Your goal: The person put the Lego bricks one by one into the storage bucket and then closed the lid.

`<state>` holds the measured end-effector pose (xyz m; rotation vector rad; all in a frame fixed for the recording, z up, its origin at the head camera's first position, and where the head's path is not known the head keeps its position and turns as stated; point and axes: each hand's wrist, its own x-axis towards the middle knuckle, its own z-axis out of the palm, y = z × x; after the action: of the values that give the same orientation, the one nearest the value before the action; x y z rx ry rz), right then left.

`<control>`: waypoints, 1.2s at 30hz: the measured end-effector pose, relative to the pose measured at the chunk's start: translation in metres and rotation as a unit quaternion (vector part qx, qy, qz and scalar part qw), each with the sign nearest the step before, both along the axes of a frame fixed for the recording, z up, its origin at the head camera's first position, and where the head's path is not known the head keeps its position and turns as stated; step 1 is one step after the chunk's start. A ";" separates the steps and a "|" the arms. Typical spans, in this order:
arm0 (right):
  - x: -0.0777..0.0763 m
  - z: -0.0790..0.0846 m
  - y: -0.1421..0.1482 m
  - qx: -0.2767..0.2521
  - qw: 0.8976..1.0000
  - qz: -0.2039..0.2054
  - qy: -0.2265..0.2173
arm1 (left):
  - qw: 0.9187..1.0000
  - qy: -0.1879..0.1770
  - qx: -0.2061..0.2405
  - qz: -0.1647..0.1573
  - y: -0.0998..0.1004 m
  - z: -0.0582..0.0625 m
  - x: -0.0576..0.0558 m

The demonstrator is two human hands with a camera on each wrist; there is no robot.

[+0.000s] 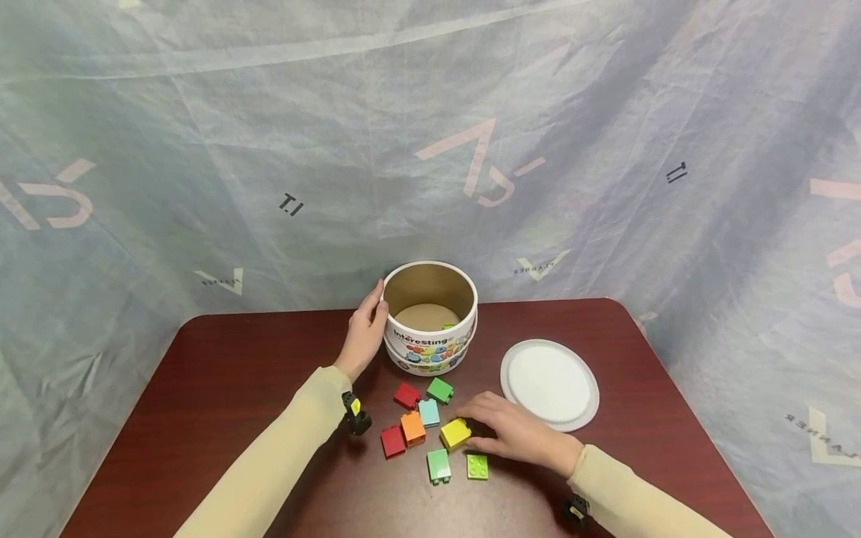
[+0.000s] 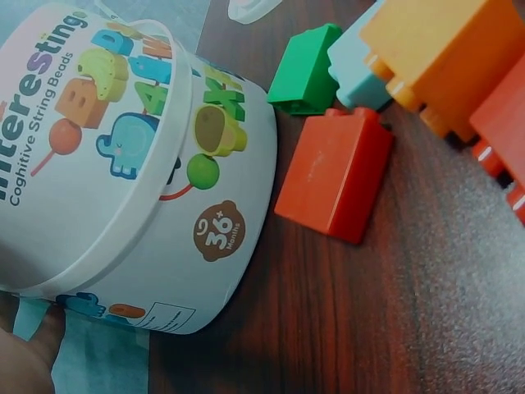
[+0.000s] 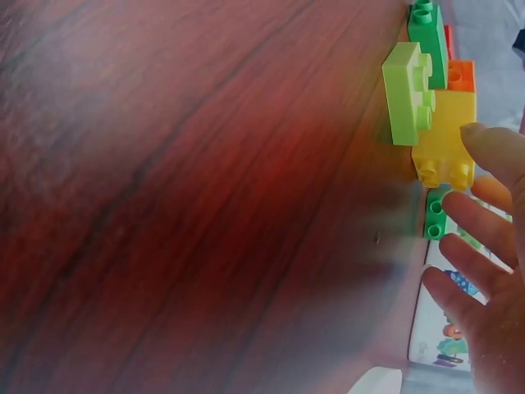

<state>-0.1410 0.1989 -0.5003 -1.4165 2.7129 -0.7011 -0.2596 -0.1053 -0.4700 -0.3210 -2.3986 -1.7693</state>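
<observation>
Touching bucket (image 1: 405,344), left hand (image 1: 363,336), right hand (image 1: 514,432) beside blocks (image 1: 455,434)

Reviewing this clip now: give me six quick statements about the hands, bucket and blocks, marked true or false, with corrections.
1. The left hand is against the side of the bucket. True.
2. The bucket is covered by its lid. False: its top is open, and the white round lid lies on the table.
3. The right hand is at the yellow block. True.
4. Nothing is inside the bucket. False: a green piece shows in it.
5. The lime-green block lies with its studs up. True.
6. The orange block is in the left hand. False: the orange block is on the table, among other blocks.
</observation>
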 end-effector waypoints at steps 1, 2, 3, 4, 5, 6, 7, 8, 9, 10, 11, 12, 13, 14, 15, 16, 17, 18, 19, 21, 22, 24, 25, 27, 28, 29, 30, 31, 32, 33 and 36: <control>0.000 0.000 -0.001 0.001 1.000 0.001 0.000 | 1.000 0.002 0.000 0.000 0.000 0.000 0.000; -0.001 0.000 -0.001 0.000 1.000 0.003 -0.002 | 1.000 0.001 0.000 0.001 0.000 0.000 0.000; -0.001 0.000 -0.002 0.000 1.000 0.005 -0.005 | 1.000 0.000 -0.001 0.002 0.000 0.000 0.000; -0.001 0.000 -0.002 0.000 1.000 0.007 -0.007 | 1.000 0.000 -0.002 0.001 -0.001 0.000 0.000; -0.001 0.000 -0.003 -0.001 1.000 0.008 -0.009 | 1.000 0.000 -0.003 0.000 -0.001 0.000 0.000; -0.001 0.000 -0.003 -0.002 1.000 0.010 -0.011 | 1.000 0.000 -0.003 0.000 -0.001 -0.001 0.000; -0.001 -0.001 -0.003 -0.003 1.000 0.011 -0.012 | 1.000 0.000 -0.003 -0.001 -0.001 -0.001 0.000; -0.002 -0.001 -0.004 -0.003 1.000 0.012 -0.013 | 1.000 0.000 -0.003 -0.001 -0.001 -0.001 0.000; -0.002 -0.002 -0.004 -0.004 1.000 0.014 -0.011 | 1.000 -0.001 -0.002 -0.002 -0.001 -0.001 0.000; -0.003 -0.002 -0.005 -0.005 1.000 0.014 -0.010 | 1.000 -0.001 -0.002 -0.002 -0.001 -0.001 0.000; -0.003 -0.002 -0.005 -0.005 1.000 0.015 -0.009 | 1.000 -0.002 -0.001 -0.003 -0.001 -0.001 -0.001; -0.004 -0.003 -0.005 -0.005 1.000 0.015 -0.007 | 1.000 -0.002 -0.001 -0.004 -0.001 -0.001 -0.001; -0.004 -0.003 -0.006 -0.004 1.000 0.016 -0.006 | 1.000 -0.002 -0.001 -0.004 -0.001 -0.001 -0.001; -0.005 -0.003 -0.006 -0.003 1.000 0.017 -0.006 | 1.000 -0.001 0.000 -0.004 -0.001 -0.001 -0.001; -0.005 -0.002 -0.006 -0.001 1.000 0.018 -0.008 | 1.000 -0.002 0.000 -0.005 -0.001 -0.001 -0.001; -0.006 -0.002 -0.006 0.002 1.000 0.018 -0.010 | 1.000 -0.001 0.000 -0.004 -0.001 -0.001 -0.001; -0.006 -0.001 -0.007 0.005 1.000 0.017 -0.012 | 1.000 -0.001 0.000 -0.004 -0.001 -0.001 -0.001; -0.006 -0.001 -0.007 0.008 1.000 0.017 -0.014 | 1.000 -0.001 0.000 -0.004 -0.001 -0.001 -0.001; -0.007 0.000 -0.007 0.010 1.000 0.016 -0.016 | 1.000 -0.001 0.000 -0.003 -0.001 -0.001 -0.001; -0.007 0.002 -0.006 0.014 1.000 0.015 -0.017 | 1.000 -0.001 -0.002 -0.003 -0.002 -0.001 -0.002; -0.007 0.002 -0.006 0.016 1.000 0.015 -0.015 | 1.000 -0.002 -0.002 -0.003 -0.001 -0.002 -0.002; -0.008 0.004 -0.006 0.016 1.000 0.013 -0.013 | 1.000 -0.003 -0.002 -0.003 -0.001 -0.002 -0.002; -0.008 0.005 -0.006 0.017 1.000 0.012 -0.013 | 1.000 -0.003 -0.002 -0.003 -0.001 -0.002 -0.002; -0.010 0.008 -0.005 0.014 1.000 0.010 -0.007 | 1.000 -0.003 -0.002 -0.001 0.000 -0.002 -0.003; -0.011 0.010 -0.005 0.013 1.000 0.008 -0.005 | 1.000 -0.002 -0.002 0.000 0.000 -0.002 -0.003; -0.012 0.011 -0.004 0.011 1.000 0.007 -0.003 | 1.000 -0.001 -0.002 0.002 0.000 -0.003 -0.004; -0.013 0.013 -0.003 0.009 1.000 0.007 -0.001 | 1.000 0.001 -0.002 0.003 0.000 -0.003 -0.004; -0.013 0.014 -0.003 0.006 1.000 0.007 0.001 | 1.000 0.003 -0.003 0.003 0.000 -0.003 -0.004; -0.014 0.015 -0.002 0.004 1.000 0.007 0.005 | 1.000 0.004 -0.003 0.003 0.000 -0.003 -0.004; -0.015 0.016 -0.001 0.002 1.000 0.007 0.007 | 1.000 0.006 -0.002 0.004 -0.001 -0.003 -0.005; -0.016 0.019 0.000 -0.003 1.000 0.009 0.014 | 1.000 0.005 -0.003 0.004 -0.001 -0.004 -0.004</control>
<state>-0.1573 0.1993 -0.4813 -1.4612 2.7179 -0.6930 -0.2640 -0.1060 -0.4736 -0.3210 -2.3949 -1.7532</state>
